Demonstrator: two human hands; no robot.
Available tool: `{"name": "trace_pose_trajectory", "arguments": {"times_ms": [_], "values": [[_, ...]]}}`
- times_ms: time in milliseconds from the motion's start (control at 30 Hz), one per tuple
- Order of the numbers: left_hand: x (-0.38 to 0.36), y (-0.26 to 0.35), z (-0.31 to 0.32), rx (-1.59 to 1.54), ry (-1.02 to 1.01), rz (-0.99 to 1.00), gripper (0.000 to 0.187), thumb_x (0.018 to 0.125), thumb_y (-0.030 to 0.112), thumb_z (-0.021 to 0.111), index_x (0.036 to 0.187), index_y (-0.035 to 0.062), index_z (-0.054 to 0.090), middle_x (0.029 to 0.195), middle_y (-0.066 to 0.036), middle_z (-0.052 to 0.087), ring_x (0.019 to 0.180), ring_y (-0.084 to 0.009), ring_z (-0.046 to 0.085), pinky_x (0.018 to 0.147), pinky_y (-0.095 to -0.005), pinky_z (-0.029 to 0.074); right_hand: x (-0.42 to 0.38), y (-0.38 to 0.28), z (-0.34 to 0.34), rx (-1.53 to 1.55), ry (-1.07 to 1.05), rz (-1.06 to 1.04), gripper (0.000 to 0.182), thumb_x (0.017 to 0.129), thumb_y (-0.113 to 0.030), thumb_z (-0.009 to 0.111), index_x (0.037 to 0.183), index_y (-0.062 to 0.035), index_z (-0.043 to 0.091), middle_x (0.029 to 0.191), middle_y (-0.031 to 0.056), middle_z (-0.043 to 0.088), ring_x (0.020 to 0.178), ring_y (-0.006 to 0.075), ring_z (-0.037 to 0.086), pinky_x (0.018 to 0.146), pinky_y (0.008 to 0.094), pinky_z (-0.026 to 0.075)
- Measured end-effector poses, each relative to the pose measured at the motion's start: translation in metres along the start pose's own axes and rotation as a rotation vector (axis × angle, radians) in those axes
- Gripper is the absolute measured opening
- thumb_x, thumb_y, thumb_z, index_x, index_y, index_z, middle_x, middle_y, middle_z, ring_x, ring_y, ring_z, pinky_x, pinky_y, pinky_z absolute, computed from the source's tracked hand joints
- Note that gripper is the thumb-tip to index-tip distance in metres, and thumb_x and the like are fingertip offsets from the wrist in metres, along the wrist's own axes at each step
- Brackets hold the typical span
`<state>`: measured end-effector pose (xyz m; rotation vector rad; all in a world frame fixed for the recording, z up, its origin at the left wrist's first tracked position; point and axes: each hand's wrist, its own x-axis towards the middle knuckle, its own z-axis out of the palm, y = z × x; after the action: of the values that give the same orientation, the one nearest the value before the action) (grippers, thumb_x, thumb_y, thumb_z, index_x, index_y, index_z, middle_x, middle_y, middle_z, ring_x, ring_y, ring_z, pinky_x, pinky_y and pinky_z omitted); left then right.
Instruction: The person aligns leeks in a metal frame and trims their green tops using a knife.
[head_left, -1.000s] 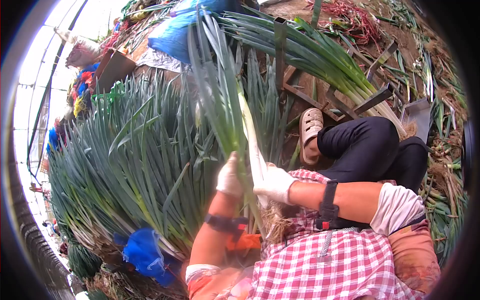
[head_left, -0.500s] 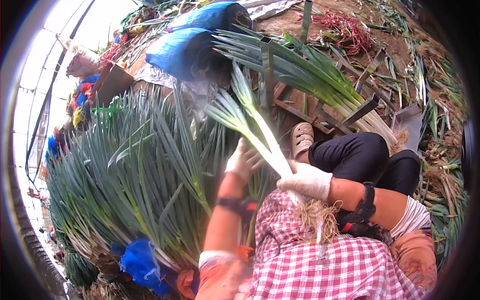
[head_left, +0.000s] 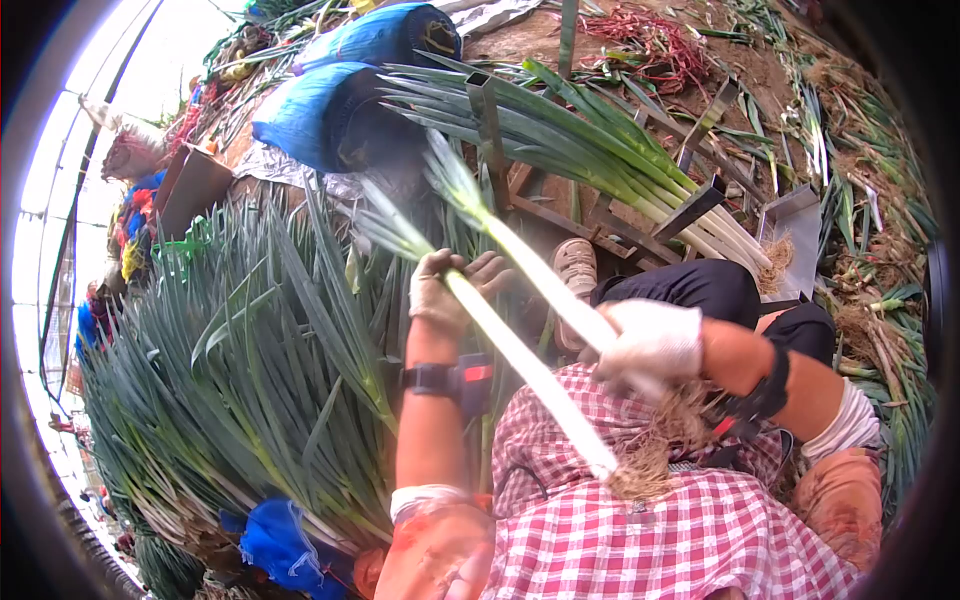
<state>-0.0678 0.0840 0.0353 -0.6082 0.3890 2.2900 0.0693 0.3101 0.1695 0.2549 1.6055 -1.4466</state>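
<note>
A long green onion (head_left: 525, 370) with a white shank and bushy roots slants across my lap, its roots on the checked apron. My left hand (head_left: 450, 287), in a white glove, is around its upper stem below the leaves, some fingers stretched out. In my right hand (head_left: 650, 345), gloved and slightly blurred, is a second green onion (head_left: 530, 262), gripped low on the white shank near the roots. The two stalks lie apart, leaves pointing away from me. To the left stands a dense heap of green onions (head_left: 270, 340), roots toward me.
A metal frame (head_left: 690, 213) beyond my legs cradles a bundle of green onions (head_left: 600, 160). Blue rolls (head_left: 320, 115) sit at the back. Red strings (head_left: 650, 45) and loose leaves litter the ground. A blue cloth (head_left: 285, 545) lies at lower left.
The two green onions, earlier together in my right hand, have come apart. My left hand has moved up and left and now has one; my right hand has shifted slightly right with the other.
</note>
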Motion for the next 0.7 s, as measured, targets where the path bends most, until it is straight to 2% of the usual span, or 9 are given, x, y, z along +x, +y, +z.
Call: {"name": "trace_pose_trajectory", "arguments": {"times_ms": [33, 100, 167, 300, 400, 500, 567, 667, 700], "values": [[0.013, -0.004, -0.002, -0.031, -0.007, -0.039, 0.021, 0.074, 0.021, 0.055, 0.064, 0.0022, 0.053, 0.107, -0.030, 0.050, 0.111, -0.0452, 0.046, 0.094, -0.0638, 0.038, 0.006, 0.004, 0.012, -0.128, -0.063, -0.054, 0.024, 0.075, -0.003, 0.064, 0.096, 0.0040, 0.056, 0.083, 0.0125, 0.063, 0.072, 0.0200, 0.064, 0.061, 0.0297, 0.054], [0.023, -0.017, 0.004, 0.065, 0.245, -0.022, 0.033, 0.079, 0.025, 0.052, 0.101, 0.0000, 0.050, 0.110, -0.027, 0.049, 0.103, -0.0514, 0.049, 0.094, -0.0642, 0.036, 0.008, 0.005, 0.025, -0.438, 0.067, -0.269, 0.028, 0.072, -0.009, 0.067, 0.094, 0.0033, 0.057, 0.083, 0.0128, 0.063, 0.070, 0.0201, 0.063, 0.062, 0.0303, 0.052], [0.020, -0.031, 0.003, 0.155, 0.292, -0.019, 0.038, 0.082, 0.025, 0.050, 0.106, -0.0035, 0.044, 0.111, -0.030, 0.049, 0.103, -0.0498, 0.050, 0.092, -0.0588, 0.041, 0.012, 0.021, 0.022, -0.671, -0.012, -0.511, 0.036, 0.069, -0.017, 0.066, 0.097, 0.0028, 0.055, 0.082, 0.0129, 0.063, 0.072, 0.0210, 0.062, 0.065, 0.0304, 0.050], [0.023, -0.037, 0.003, 0.188, 0.349, -0.114, 0.030, 0.085, 0.024, 0.048, 0.100, -0.0012, 0.049, 0.103, -0.025, 0.054, 0.096, -0.0428, 0.055, 0.087, -0.0539, 0.046, -0.003, 0.002, 0.034, -0.494, -0.069, -0.193, 0.025, 0.074, -0.021, 0.056, 0.086, 0.0003, 0.064, 0.081, 0.0177, 0.062, 0.076, 0.0310, 0.060, 0.069, 0.0349, 0.047], [0.044, -0.036, -0.011, 0.161, 0.259, 0.035, 0.003, 0.086, 0.009, 0.050, 0.084, 0.0064, 0.049, 0.067, -0.006, 0.050, 0.060, -0.0214, 0.053, 0.067, -0.0364, 0.053, -0.006, -0.002, 0.038, -0.246, 0.019, -0.006, 0.028, 0.076, -0.021, 0.055, 0.089, 0.0029, 0.061, 0.078, 0.0174, 0.062, 0.073, 0.0259, 0.062, 0.066, 0.0321, 0.048], [0.054, -0.037, -0.007, 0.192, 0.355, 0.085, 0.007, 0.086, 0.009, 0.053, 0.082, 0.0058, 0.048, 0.068, -0.006, 0.049, 0.058, -0.0208, 0.052, 0.059, -0.0335, 0.052, -0.006, 0.014, 0.033, 0.290, 0.051, -0.028, 0.034, 0.084, -0.029, 0.054, 0.097, 0.0020, 0.057, 0.080, 0.0159, 0.062, 0.072, 0.0214, 0.062, 0.065, 0.0310, 0.047], [0.056, -0.043, 0.005, 0.195, 0.365, 0.124, 0.008, 0.086, 0.010, 0.053, 0.082, 0.0056, 0.048, 0.068, -0.006, 0.049, 0.057, -0.0208, 0.051, 0.058, -0.0335, 0.052, -0.014, 0.006, 0.031, 0.057, 0.121, -0.079, 0.039, 0.088, -0.035, 0.051, 0.102, 0.0014, 0.055, 0.081, 0.0172, 0.062, 0.074, 0.0272, 0.061, 0.068, 0.0329, 0.048], [0.066, -0.049, 0.008, 0.145, 0.304, 0.161, 0.009, 0.086, 0.010, 0.054, 0.082, 0.0052, 0.047, 0.068, -0.006, 0.049, 0.057, -0.0207, 0.051, 0.057, -0.0334, 0.052, -0.029, 0.002, 0.025, -0.784, 0.190, -0.313, 0.029, 0.083, -0.030, 0.051, 0.085, -0.0030, 0.061, 0.079, 0.0186, 0.061, 0.073, 0.0300, 0.060, 0.069, 0.0365, 0.047], [0.067, -0.051, 0.011, 0.090, 0.236, 0.165, 0.010, 0.086, 0.011, 0.054, 0.083, 0.0050, 0.047, 0.068, -0.007, 0.049, 0.057, -0.0207, 0.051, 0.057, -0.0334, 0.052, -0.034, 0.004, 0.019, -0.782, 0.205, -0.312, 0.029, 0.083, -0.030, 0.051, 0.085, -0.0030, 0.061, 0.079, 0.0186, 0.061, 0.073, 0.0300, 0.060, 0.069, 0.0365, 0.047]]}}
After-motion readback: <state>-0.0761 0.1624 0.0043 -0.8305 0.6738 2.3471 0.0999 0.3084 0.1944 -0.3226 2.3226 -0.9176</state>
